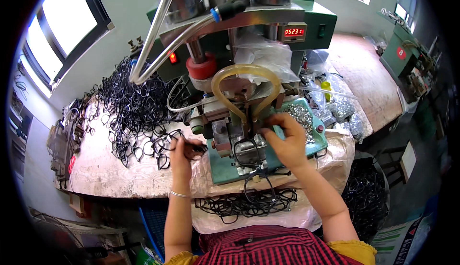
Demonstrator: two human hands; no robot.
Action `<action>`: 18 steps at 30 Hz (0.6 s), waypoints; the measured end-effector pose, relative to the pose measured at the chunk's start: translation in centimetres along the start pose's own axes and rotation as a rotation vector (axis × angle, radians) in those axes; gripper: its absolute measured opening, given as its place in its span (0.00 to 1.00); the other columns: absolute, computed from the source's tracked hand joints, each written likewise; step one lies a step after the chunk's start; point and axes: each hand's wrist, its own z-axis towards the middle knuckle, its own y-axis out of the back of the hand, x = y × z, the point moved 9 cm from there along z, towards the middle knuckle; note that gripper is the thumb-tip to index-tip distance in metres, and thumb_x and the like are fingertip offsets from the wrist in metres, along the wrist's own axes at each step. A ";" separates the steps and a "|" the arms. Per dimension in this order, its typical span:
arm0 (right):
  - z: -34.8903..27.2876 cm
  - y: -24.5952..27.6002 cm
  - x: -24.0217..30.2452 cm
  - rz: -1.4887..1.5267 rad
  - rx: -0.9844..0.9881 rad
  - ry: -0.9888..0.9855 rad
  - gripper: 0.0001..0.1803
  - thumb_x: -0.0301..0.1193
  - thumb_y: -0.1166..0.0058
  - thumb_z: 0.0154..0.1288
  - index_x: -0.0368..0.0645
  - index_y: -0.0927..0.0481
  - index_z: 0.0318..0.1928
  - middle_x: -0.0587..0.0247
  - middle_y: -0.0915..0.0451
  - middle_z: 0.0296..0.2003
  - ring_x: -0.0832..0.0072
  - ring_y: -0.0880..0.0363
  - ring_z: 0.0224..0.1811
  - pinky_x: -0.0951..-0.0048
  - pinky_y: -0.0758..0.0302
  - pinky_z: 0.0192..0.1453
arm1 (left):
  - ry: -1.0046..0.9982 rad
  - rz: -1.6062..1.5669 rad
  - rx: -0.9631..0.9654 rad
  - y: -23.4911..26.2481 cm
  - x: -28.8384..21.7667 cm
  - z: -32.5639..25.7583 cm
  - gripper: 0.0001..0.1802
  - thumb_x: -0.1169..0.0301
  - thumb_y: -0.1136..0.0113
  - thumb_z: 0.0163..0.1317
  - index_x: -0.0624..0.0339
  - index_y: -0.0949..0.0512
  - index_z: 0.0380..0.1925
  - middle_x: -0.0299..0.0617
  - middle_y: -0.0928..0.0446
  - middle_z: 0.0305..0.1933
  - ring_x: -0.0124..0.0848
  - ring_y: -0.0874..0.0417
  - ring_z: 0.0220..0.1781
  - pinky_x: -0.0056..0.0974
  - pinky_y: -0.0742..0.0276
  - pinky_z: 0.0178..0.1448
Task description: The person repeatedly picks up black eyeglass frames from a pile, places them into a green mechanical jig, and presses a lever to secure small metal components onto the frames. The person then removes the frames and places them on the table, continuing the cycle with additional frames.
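My left hand (184,153), to the left of the green press (218,167), has its fingers curled round a black eyeglass frame (175,134). Part of that frame is hidden by the fingers. My right hand (290,141) reaches to the middle of the press, thumb and forefinger bent close together beside the fixture under the yellowish tube loop (246,68). What they hold, if anything, is too small to see. One black eyeglass frame (248,163) sits at the fixture between my hands. Another frame (259,199) hangs over the front edge of the press base.
A big heap of black eyeglass frames (136,95) covers the left of the table. More frames (239,203) lie in my lap cloth. Small metal parts fill a green tray (320,146) at right, near bagged parts (342,109). Clear air hoses (158,32) cross above.
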 end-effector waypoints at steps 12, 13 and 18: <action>-0.6 -2.8 0.1 0.398 -0.050 -0.256 0.25 0.18 0.39 0.58 0.34 0.30 0.57 0.64 0.19 0.41 0.81 0.21 0.45 0.77 0.28 0.56 | -0.959 0.373 0.100 -13.1 -19.2 -9.5 0.12 0.64 0.67 0.78 0.62 0.38 0.41 0.57 0.19 0.30 0.39 0.20 0.30 0.39 0.25 0.47; -0.7 -3.1 0.4 0.440 -0.051 -0.280 0.26 0.19 0.39 0.59 0.34 0.31 0.58 0.63 0.19 0.42 0.80 0.21 0.46 0.77 0.28 0.57 | -0.947 0.434 0.072 -13.9 -19.7 -9.0 0.13 0.65 0.67 0.78 0.63 0.37 0.42 0.58 0.18 0.31 0.39 0.20 0.31 0.39 0.25 0.49; -1.2 -2.1 2.8 0.272 0.008 -0.239 0.26 0.22 0.39 0.60 0.35 0.28 0.60 0.56 0.18 0.47 0.71 0.19 0.51 0.70 0.28 0.61 | -0.556 0.145 0.352 -16.3 -17.9 -9.5 0.18 0.62 0.64 0.77 0.65 0.32 0.34 0.55 0.17 0.32 0.34 0.19 0.30 0.38 0.22 0.44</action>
